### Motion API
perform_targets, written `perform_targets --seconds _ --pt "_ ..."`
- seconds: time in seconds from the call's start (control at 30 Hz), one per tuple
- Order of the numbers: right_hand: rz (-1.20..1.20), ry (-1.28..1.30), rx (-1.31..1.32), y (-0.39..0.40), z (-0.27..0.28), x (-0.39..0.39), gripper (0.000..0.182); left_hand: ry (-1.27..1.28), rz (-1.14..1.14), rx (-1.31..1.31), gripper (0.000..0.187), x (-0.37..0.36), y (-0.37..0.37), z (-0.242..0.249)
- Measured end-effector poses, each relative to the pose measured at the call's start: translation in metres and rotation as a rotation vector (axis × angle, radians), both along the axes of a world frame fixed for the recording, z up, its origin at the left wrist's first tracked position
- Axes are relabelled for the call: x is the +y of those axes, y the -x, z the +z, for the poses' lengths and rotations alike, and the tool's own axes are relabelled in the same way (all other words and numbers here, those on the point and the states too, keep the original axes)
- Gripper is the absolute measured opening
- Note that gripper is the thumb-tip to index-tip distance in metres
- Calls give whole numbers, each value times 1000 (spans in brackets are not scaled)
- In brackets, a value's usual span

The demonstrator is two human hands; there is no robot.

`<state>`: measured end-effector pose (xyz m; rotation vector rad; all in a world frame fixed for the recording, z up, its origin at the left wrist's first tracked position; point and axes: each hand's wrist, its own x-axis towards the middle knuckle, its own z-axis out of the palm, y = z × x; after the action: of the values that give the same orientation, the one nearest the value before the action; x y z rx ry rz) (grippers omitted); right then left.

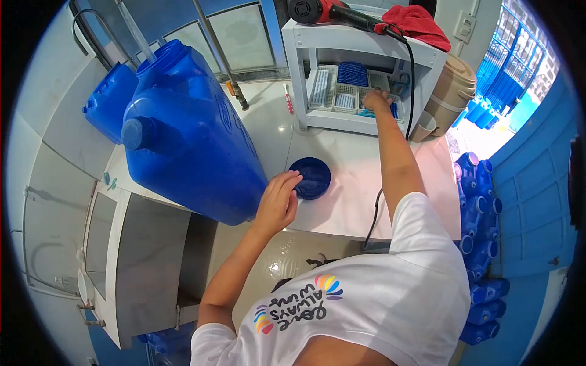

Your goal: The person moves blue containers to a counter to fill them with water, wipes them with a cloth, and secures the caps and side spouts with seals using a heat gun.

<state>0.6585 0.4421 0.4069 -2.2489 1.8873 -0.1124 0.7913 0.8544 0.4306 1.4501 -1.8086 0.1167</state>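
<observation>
A big blue plastic jug (189, 140) lies on its side on the white counter (360, 201), its capped neck pointing left. My left hand (278, 201) rests flat against the jug's base, fingers apart, with the fingertips at the rim of a round dark blue lid (311, 177) lying on the counter. My right hand (376, 100) reaches into a white shelf unit (366, 49), down among small white and blue trays (345, 91). Its fingers are curled into a tray and I cannot see what they touch.
A second blue jug (110, 100) stands behind the first. A red heat gun (323, 11) and red cloth (418, 24) lie on the shelf top, its black cord (410, 79) hanging down. Beige stacked cups (448, 91) stand right; several blue bottles (479, 207) are piled on the floor.
</observation>
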Motion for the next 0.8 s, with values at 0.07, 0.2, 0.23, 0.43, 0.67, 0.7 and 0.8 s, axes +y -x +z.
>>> perform_targets --seconds 0.07,0.2,0.23,0.43,0.67,0.7,0.8 --pt "5 30 -11 0 4 4 42 11 -44 11 39 -8 8 2" --pt "-84 177 -115 7 22 24 31 19 -39 23 35 -11 17 12" --pt "-82 179 -116 10 31 33 31 -8 -20 85 32 -10 18 14" --pt "269 146 -1141 4 58 114 44 10 31 397 23 -17 24 42" --pt "829 -331 -1468 -1 115 296 48 81 -19 1002 22 -14 18 93" --pt "889 -404 -1454 -2 120 311 45 47 -56 1122 19 -10 15 98" --pt "847 -426 -1445 -5 129 338 31 88 -59 1127 14 16 12 103"
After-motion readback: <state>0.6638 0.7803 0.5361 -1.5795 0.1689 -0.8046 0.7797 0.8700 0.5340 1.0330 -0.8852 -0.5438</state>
